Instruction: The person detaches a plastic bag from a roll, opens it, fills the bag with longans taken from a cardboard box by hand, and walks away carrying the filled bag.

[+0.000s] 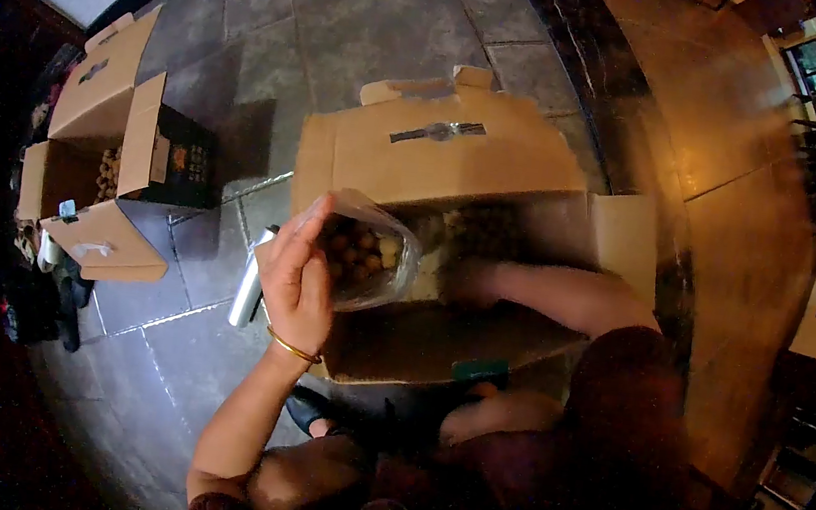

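My left hand (298, 268), with a gold bangle at the wrist, grips the left side of a clear plastic bag (409, 267). The bag's mouth faces up, and small round brown pieces (360, 252), nuts or fruits by their look, lie inside it. The bag is at the left part of an open cardboard box (438, 168). Inside this box, in shadow, more round pieces (483, 231) show. My right hand (466, 280) reaches down into the box, right of the bag; its fingers are too dark to make out.
On the left stands a second open cardboard box (108, 241) holding similar round pieces (108, 176). A shiny silver roll (249, 287) lies on the grey tile floor (166, 348) beside my left hand. Dark bags or shoes (70, 307) sit at the far left, and brown flooring (712, 239) runs along the right.
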`<state>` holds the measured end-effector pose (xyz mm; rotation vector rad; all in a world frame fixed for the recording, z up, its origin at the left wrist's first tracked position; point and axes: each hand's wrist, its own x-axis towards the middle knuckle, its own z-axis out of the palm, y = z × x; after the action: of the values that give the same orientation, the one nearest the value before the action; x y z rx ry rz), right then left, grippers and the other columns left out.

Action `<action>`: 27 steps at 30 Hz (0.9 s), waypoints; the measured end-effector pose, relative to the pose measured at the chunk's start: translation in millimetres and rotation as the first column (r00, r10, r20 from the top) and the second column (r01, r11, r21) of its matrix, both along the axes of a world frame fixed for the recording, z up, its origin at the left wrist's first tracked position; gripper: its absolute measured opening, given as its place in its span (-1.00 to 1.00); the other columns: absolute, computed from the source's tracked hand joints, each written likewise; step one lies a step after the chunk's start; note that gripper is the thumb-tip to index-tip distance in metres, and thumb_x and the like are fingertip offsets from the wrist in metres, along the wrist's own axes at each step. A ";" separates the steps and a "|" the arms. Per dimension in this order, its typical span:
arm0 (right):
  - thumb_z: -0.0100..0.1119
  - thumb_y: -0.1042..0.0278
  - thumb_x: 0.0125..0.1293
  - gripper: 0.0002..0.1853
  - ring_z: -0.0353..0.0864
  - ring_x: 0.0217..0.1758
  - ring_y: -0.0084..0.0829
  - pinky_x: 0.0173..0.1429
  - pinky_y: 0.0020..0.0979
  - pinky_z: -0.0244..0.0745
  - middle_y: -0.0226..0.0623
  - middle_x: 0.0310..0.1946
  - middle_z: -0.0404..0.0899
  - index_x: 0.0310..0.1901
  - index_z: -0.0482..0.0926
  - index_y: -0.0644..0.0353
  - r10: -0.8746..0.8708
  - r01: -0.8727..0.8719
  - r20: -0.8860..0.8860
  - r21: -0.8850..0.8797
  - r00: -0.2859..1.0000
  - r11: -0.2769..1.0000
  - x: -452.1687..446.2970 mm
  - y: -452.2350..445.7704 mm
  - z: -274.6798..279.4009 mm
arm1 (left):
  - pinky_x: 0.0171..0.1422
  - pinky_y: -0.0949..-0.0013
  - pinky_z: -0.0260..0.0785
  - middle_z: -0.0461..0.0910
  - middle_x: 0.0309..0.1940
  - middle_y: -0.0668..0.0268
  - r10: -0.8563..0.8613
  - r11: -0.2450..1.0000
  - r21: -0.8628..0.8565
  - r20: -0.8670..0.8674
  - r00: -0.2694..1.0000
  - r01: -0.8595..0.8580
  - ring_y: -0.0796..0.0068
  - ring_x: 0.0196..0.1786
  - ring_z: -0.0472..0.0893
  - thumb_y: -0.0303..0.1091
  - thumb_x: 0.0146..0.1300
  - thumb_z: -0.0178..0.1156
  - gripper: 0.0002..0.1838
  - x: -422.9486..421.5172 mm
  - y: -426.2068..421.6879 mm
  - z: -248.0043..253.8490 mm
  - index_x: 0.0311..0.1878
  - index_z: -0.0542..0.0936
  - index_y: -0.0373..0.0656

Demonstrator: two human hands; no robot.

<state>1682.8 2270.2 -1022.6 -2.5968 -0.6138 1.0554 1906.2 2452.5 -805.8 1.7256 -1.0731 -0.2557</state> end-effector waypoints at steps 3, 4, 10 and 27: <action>0.27 0.29 0.10 -0.66 0.58 0.01 -0.09 0.06 -0.10 0.52 -0.13 -0.06 0.60 -0.03 0.61 0.00 -0.032 0.029 0.030 0.085 0.999 0.996 -10.8 -11.2 8.4 | 0.33 0.33 0.23 0.57 0.12 0.11 -0.010 0.996 -0.085 -0.024 1.000 0.008 0.20 0.18 0.52 -0.66 0.17 -0.15 -0.51 2.4 -1.4 -8.7 0.16 0.54 -0.28; 0.29 0.30 0.08 -0.63 0.58 0.01 -0.08 0.06 -0.10 0.52 -0.13 -0.08 0.61 -0.02 0.60 0.01 -0.031 0.026 0.047 0.109 0.998 0.994 -11.3 -13.0 7.2 | 0.31 0.33 0.24 0.57 0.12 0.12 -0.016 0.996 -0.086 -0.002 1.000 0.016 0.20 0.17 0.53 -0.65 0.16 -0.14 -0.51 2.7 -2.0 -7.5 0.15 0.54 -0.28; 0.24 0.35 0.12 -0.71 0.59 -0.20 -0.35 -0.30 -0.25 0.55 -0.25 -0.25 0.61 -0.07 0.60 0.08 -0.533 0.611 -0.468 0.020 0.706 0.792 5.4 -18.9 27.0 | 0.21 0.33 0.31 0.59 0.09 0.11 0.011 0.999 -0.039 0.052 0.999 -0.009 0.16 0.09 0.58 -0.62 0.13 -0.06 -0.52 -0.6 -2.3 -0.2 0.14 0.56 -0.23; 0.09 0.33 0.27 -0.82 0.44 0.05 -0.45 0.10 -0.14 0.46 -0.40 -0.06 0.43 -0.11 0.44 0.09 -0.226 0.799 -0.968 0.047 -0.112 -0.599 142.4 56.2 256.4 | 0.25 0.32 0.33 0.56 0.11 0.05 -0.018 0.993 -0.114 -0.067 0.998 0.010 0.19 0.12 0.57 -0.65 0.20 -0.14 -0.55 -2.0 -1.5 -6.0 0.13 0.56 -0.29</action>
<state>1825.2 2326.4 -766.2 -0.6455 0.8021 0.3180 1904.1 2451.0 -811.8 1.5980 -1.0307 -0.2557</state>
